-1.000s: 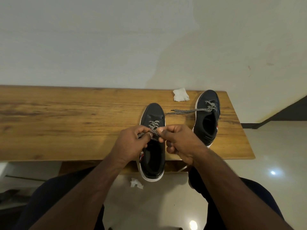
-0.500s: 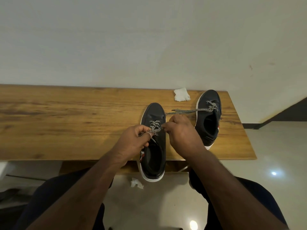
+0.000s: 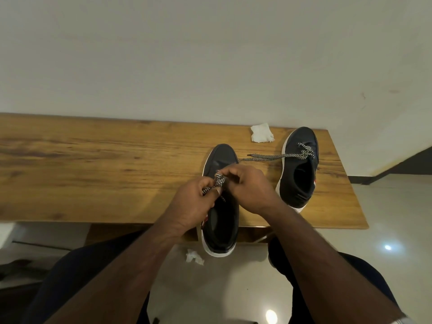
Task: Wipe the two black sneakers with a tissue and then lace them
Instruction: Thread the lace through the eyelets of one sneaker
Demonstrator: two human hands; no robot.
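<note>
Head view: looked down over a wooden desk (image 3: 93, 171) set against a pale wall, with both forearms reaching in from below.
Near sneaker: a black sneaker (image 3: 221, 220) with a white sole lay toe-away on the desk, its heel overhanging the front edge.
Near lace: a black-and-white lace (image 3: 218, 181) was bunched over the sneaker's eyelets, between the two hands.
Left hand: the left hand (image 3: 194, 204) had its fingers curled, pinching the lace end that ran out to the left of the tongue.
Right hand: the right hand (image 3: 249, 185) had its fingers curled over the same lace at the eyelets; its fingertips were hidden behind the knuckles, so the exact pinch seemed likely but could not be made out.
Far sneaker: the second black sneaker (image 3: 300, 171) stood to the right, near the desk's right end, apart from the hands.
Far lace: its lace (image 3: 275, 156) trailed left across the wood toward the near sneaker's toe.
Tissue: a white tissue (image 3: 261, 133) lay at the back of the desk, just left of the far sneaker's toe.
Floor: a crumpled white scrap (image 3: 194, 256) lay on the tiled floor below the near sneaker's heel.
</note>
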